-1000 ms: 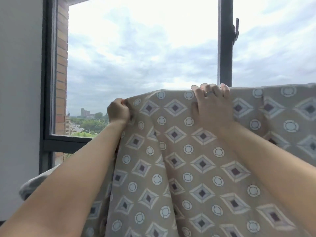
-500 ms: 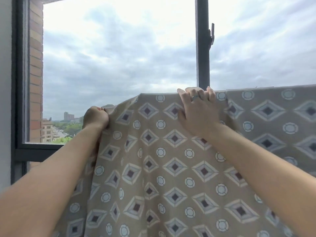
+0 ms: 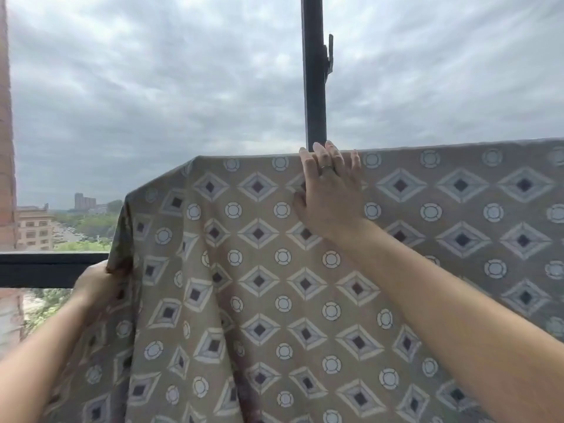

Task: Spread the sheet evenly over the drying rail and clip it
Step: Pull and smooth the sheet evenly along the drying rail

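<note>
The sheet (image 3: 305, 285), tan with a repeating print of grey diamonds and pale rings, fills the lower two thirds of the view. It hangs over a horizontal rail hidden beneath its top fold, which runs nearly level from the middle of the frame to the right edge. On the left the fold ends and the cloth slopes down in a bunched, drooping corner, where the fabric gathers into vertical creases.

Behind the sheet is a large window (image 3: 152, 102) showing heavy grey cloud, with distant buildings and trees low on the left. A dark vertical window frame (image 3: 314, 71) rises just behind the top fold, carrying a small handle on its right side. A dark horizontal bar (image 3: 45, 270) crosses the lower left, beside the hanging corner.

Two bare forearms reach in from the bottom corners. The right hand (image 3: 331, 196) lies flat against the sheet at the top fold, fingers (image 3: 308, 166) stretched upward and curled slightly over the edge, thumb pressed into the cloth; it grips nothing tightly. A ring (image 3: 325, 167) sits on one finger.

The left hand (image 3: 91, 285) is lower, at the drooping left edge, clenched on the bunched cloth, its fingers mostly hidden behind the fabric.
</note>
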